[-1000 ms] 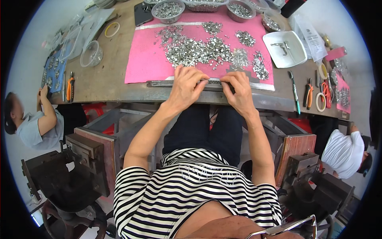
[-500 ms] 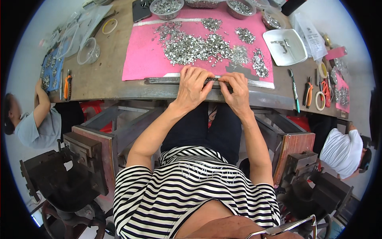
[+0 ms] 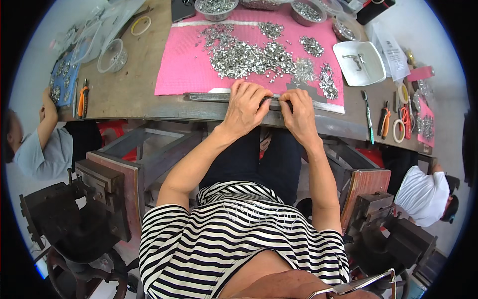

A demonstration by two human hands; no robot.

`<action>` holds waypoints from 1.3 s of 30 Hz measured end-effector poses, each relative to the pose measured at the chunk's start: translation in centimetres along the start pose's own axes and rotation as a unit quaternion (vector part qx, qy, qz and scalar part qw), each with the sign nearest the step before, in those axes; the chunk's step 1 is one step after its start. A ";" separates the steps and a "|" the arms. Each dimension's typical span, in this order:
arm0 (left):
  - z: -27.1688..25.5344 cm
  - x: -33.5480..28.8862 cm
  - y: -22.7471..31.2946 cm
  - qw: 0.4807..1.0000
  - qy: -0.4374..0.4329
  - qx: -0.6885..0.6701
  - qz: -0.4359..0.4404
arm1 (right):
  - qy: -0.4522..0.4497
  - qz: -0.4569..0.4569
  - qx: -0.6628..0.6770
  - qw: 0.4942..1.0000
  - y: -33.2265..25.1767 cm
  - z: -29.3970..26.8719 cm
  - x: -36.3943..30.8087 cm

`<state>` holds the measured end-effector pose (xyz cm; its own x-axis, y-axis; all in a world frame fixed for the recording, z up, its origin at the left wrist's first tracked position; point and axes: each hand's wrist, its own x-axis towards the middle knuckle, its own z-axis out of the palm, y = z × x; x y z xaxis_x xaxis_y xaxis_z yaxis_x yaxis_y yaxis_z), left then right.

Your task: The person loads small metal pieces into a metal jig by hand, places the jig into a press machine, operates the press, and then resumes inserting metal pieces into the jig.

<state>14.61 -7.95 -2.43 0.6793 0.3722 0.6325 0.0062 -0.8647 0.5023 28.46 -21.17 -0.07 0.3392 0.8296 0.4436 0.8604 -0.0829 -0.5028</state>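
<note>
At the bench edge, my left hand [image 3: 245, 105] has its thumb and fingers closed around a short dark metal strip [image 3: 267, 99], mostly hidden by the fingers. Close beside it, my right hand [image 3: 300, 115] is closed in a pinch near the strip's right end; what its fingertips hold is too small to make out. Both hands rest over a long metal bar [image 3: 206, 97] lying along the front edge. Beyond them, a large heap of small shiny metal pieces [image 3: 249, 61] is spread on a pink mat [image 3: 174, 74], with several smaller piles around it.
Tubs of metal parts [image 3: 216, 9] line the back. Right of the mat are a white tray [image 3: 358, 77], a toothbrush [image 3: 368, 117], orange-handled pliers [image 3: 384, 120] and tape rolls. More pliers [image 3: 85, 99] lie at left. One person sits on each side.
The bench has shifted slightly in view. My hands stay at the bar, and a small gap between my fingertips shows less of the dark strip than before.
</note>
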 end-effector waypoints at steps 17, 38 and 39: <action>-2.6 2.0 -3.8 0.977 -0.201 0.077 0.006 | 0.016 0.005 0.025 1.000 0.4 -0.5 0.8; -2.4 3.5 -4.7 0.990 -0.103 0.098 -0.015 | -0.038 0.068 0.027 0.997 2.9 0.2 3.6; -2.4 3.5 -4.7 0.990 -0.103 0.099 -0.010 | -0.041 0.066 0.030 0.997 3.0 0.4 3.6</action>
<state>15.20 -1.79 -1.16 0.8129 0.3309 0.4793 0.1505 -0.9144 0.3759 32.13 -18.20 -0.29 0.4138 0.8557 0.3106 0.7856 -0.1632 -0.5969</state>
